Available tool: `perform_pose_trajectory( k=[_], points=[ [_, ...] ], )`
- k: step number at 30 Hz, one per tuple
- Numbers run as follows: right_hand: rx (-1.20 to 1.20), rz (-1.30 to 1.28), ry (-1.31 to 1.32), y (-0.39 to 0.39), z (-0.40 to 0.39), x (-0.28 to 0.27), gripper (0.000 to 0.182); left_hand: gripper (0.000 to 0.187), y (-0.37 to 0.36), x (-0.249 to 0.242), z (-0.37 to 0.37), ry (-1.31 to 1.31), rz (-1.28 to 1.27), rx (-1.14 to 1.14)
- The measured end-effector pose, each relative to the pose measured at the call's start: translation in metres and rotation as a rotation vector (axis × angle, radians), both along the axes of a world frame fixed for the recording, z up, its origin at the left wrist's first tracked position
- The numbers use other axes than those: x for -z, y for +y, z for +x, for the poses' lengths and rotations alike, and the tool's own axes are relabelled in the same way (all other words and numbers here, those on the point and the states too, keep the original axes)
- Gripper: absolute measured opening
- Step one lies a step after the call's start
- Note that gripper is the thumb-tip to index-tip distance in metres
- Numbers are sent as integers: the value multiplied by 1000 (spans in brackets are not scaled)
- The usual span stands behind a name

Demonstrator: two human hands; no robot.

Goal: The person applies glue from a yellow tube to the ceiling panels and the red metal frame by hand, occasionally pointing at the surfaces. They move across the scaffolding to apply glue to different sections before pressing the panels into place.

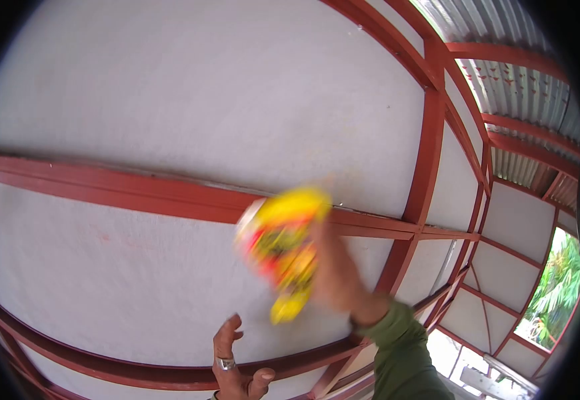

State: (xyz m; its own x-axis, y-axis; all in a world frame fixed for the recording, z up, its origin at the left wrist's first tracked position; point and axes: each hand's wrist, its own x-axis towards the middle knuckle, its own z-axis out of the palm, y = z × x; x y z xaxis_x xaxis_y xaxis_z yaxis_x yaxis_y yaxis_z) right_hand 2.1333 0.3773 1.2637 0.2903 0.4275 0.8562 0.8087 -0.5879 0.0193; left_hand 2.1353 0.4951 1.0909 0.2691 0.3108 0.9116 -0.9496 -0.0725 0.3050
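Note:
My right hand (pixel 337 270), in a green sleeve, is raised in front of the wall and closed on a yellow printed packet (pixel 290 233) with red and dark markings. Motion blurs both the hand and the packet, so the print is unreadable. In this view the packet overlaps the red horizontal beam (pixel 157 196). Lower down, my left hand (pixel 237 363) wears a silver ring and holds nothing. Its thumb and fingers are apart and slightly curled, in front of the lower red beam (pixel 137 375).
Pale wall panels (pixel 190 93) fill the left and middle between red frame members. A red upright post (pixel 426 160) stands to the right. Corrugated metal roofing (pixel 503 23) shows at upper right, and green foliage (pixel 560 287) appears through an opening at far right.

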Motion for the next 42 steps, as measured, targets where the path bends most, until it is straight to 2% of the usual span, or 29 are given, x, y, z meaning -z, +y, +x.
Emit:
perform_pose_trajectory(
  k=[1,2,3,4,6,7,8,9,10,11,12,13,14,15,16,18,19,21,22,26,28,31,33,35,38,39,40,41,42],
  points=[
    [-297,148,438,10,-6,24,42,38,-12,-14,-2,-18,-183,115],
    [-324,55,616,22,-15,28,42,37,-18,-22,-3,-29,-362,234],
    [-347,-41,797,29,-21,28,43,46,1,-24,-6,12,-27,257],
    [-352,-31,794,29,-16,25,43,46,2,-21,-3,83,-10,288],
    [-281,-352,320,27,2,2,45,46,2,-18,2,155,4,316],
    [-149,-352,338,14,2,-25,47,45,4,-18,4,194,-27,277],
    [139,-406,396,3,-1,-71,44,45,7,-16,7,231,-60,239],
    [385,-267,174,-6,2,-111,35,42,7,-11,19,186,-156,135],
    [283,-105,-276,-33,29,-148,27,40,13,-5,31,154,-172,68],
    [350,-14,-555,-63,55,-195,22,38,21,-3,40,124,-187,3],
    [542,-35,-764,-79,58,-234,25,37,26,-2,45,150,-180,-28],
    [658,-49,-953,-97,71,-269,29,35,32,-1,50,176,-172,-60],
    [679,-21,-952,-111,81,-300,31,26,40,7,60,205,-147,-35],
    [699,7,-950,-117,89,-319,33,26,41,8,64,210,-149,-40],
    [694,5,-947,-107,86,-323,33,30,41,8,68,192,-99,-84],
    [503,217,-464,-87,82,-332,42,32,39,21,86,90,-23,-205],
    [500,218,-463,-80,96,-342,42,32,35,23,89,90,-23,-208],
    [528,515,-535,-57,121,-353,27,29,30,24,88,18,-147,-140],
    [630,610,-562,-48,125,-354,28,27,32,28,90,30,-124,-167],
    [649,730,-444,-17,125,-366,29,25,38,24,78,35,-136,-59],
    [803,661,-427,-6,121,-377,33,25,45,24,78,33,-69,-46],
    [875,611,-361,24,92,-354,39,24,49,22,88,-49,19,-107],
    [851,607,-320,40,86,-344,48,23,50,25,87,28,65,-18],
    [850,589,-480,44,88,-341,29,23,50,27,84,31,58,-17],
    [771,445,-479,44,78,-329,34,19,41,23,85,28,-31,-21],
    [782,178,-430,48,61,-317,33,18,41,23,86,24,-98,-32],
    [778,-88,-372,48,54,-311,33,20,47,21,82,56,-33,-50],
    [776,-86,-370,37,49,-307,33,20,48,19,77,57,-30,-53],
    [574,-81,-545,16,42,-303,33,21,49,16,73,62,-57,-2]
  ],
)
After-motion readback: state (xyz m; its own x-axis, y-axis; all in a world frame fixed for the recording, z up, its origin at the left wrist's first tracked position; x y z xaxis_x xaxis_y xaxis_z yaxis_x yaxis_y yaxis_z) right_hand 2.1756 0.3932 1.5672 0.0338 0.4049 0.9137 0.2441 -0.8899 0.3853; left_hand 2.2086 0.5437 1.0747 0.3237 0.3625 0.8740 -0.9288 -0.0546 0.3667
